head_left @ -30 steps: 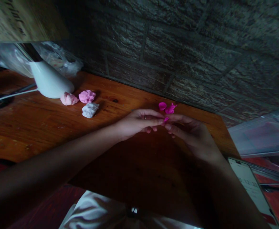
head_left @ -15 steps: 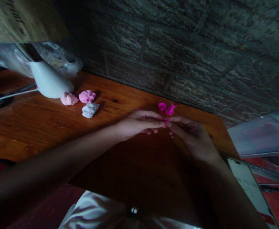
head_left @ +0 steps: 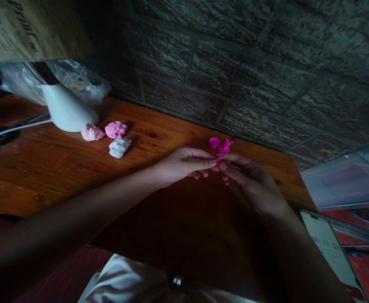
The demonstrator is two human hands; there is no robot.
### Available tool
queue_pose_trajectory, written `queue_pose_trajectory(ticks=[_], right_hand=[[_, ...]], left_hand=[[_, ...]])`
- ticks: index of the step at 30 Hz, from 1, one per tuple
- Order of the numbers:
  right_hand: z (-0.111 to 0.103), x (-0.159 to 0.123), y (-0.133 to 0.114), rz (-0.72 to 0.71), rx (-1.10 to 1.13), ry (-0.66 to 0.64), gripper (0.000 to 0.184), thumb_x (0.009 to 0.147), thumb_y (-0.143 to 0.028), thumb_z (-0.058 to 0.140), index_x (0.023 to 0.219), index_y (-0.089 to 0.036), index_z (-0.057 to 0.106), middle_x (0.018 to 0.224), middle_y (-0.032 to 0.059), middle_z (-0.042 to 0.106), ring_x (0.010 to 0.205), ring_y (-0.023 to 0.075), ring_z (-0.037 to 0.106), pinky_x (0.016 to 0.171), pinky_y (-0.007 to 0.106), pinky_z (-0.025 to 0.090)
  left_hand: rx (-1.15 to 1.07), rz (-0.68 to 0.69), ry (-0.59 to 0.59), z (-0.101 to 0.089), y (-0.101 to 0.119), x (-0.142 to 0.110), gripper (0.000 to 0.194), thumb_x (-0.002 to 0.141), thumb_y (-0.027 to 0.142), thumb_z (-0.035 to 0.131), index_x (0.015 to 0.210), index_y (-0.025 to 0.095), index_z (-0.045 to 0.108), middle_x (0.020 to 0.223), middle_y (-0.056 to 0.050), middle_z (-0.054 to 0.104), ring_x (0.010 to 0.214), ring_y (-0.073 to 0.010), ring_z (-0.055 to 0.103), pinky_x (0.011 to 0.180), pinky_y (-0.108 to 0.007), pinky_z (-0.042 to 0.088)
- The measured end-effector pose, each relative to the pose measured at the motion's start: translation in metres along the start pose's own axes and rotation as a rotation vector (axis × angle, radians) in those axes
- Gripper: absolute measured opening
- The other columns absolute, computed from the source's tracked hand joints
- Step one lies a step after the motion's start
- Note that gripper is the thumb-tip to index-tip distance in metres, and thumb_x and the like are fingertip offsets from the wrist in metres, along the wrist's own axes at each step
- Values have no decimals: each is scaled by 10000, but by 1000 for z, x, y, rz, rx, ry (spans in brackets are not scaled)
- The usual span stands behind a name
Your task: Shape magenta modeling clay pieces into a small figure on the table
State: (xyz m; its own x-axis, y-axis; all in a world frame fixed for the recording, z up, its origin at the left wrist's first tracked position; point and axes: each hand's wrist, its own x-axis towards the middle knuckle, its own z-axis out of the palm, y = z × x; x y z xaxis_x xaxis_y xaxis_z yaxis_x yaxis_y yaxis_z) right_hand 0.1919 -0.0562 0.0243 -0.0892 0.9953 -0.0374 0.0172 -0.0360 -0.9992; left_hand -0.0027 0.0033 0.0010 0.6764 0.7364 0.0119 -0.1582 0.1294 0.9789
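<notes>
Between the fingertips of both hands is a small piece of magenta modelling clay (head_left: 219, 158). My left hand (head_left: 186, 164) pinches it from the left with thumb and forefinger. From the right, my right hand (head_left: 250, 176) meets it, thumb and forefinger closed at the same spot; the fingers cover much of the piece. Just beyond the fingertips, on the wooden table (head_left: 152, 122), lie a round magenta clay disc (head_left: 214, 142) and a magenta clay figure (head_left: 225, 146) with small pointed bits on top.
A white lamp base (head_left: 69, 107) stands at the left with a plastic bag (head_left: 86, 84) behind it. Beside it sit a pale pink lump (head_left: 92, 132), a brighter pink lump (head_left: 116, 129) and a white lump (head_left: 120, 147). A phone (head_left: 329, 248) lies at the right; a brick wall (head_left: 234, 84) rises behind.
The fingertips have shifted slightly around the small magenta piece, which has turned a little between them. Both hands stay in nearly the same place, and the things on the table have not moved.
</notes>
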Motion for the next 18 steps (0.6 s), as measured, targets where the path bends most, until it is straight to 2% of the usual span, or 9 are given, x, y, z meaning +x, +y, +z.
queue_pose_trajectory(ticks=[4, 7, 10, 14, 16, 18], right_hand=[[-5, 2, 0, 41, -14, 113, 349, 696, -426, 904, 968, -228, 810, 850, 15, 754, 653, 100, 610, 600, 231, 503], [-9, 5, 3, 47, -22, 200, 384, 635, -476, 921, 884, -209, 800, 798, 13, 727, 635, 105, 605, 569, 232, 487], [-12, 7, 6, 60, -58, 228, 407, 625, -503, 912, 871, -203, 788, 781, 15, 717, 627, 113, 607, 563, 241, 488], [-12, 8, 8, 57, -122, 227, 413, 675, -518, 875, 922, -198, 785, 811, 28, 731, 645, 123, 620, 576, 252, 498], [-12, 8, 8, 48, -143, 224, 408, 691, -524, 863, 923, -197, 785, 826, 32, 737, 649, 123, 622, 580, 251, 501], [-12, 8, 9, 37, -150, 217, 402, 699, -527, 858, 919, -197, 787, 829, 33, 738, 649, 120, 620, 582, 249, 502]], left_hand=[[255, 75, 25, -4, -4, -1, 166, 903, 245, 704, 1001, 129, 772, 935, -66, 789, 711, -112, 655, 667, -241, 498], [642, 212, -24, -5, -7, -3, 134, 920, 194, 676, 980, 141, 783, 942, -66, 803, 814, -155, 706, 756, -268, 511], [1012, 299, -89, -5, -7, -6, 154, 948, 185, 647, 950, 169, 800, 949, -65, 806, 866, -179, 717, 809, -289, 489], [1185, 333, -163, -6, -2, -7, 173, 970, 240, 636, 974, 193, 803, 921, -52, 797, 828, -171, 708, 802, -285, 477], [1213, 377, -112, -10, 2, -6, 178, 964, 286, 651, 1001, 191, 797, 916, -51, 786, 843, -181, 705, 837, -299, 488], [1235, 402, 53, -16, 5, -5, 231, 960, 327, 654, 1076, 170, 778, 1017, -80, 776, 942, -211, 705, 901, -326, 500]])
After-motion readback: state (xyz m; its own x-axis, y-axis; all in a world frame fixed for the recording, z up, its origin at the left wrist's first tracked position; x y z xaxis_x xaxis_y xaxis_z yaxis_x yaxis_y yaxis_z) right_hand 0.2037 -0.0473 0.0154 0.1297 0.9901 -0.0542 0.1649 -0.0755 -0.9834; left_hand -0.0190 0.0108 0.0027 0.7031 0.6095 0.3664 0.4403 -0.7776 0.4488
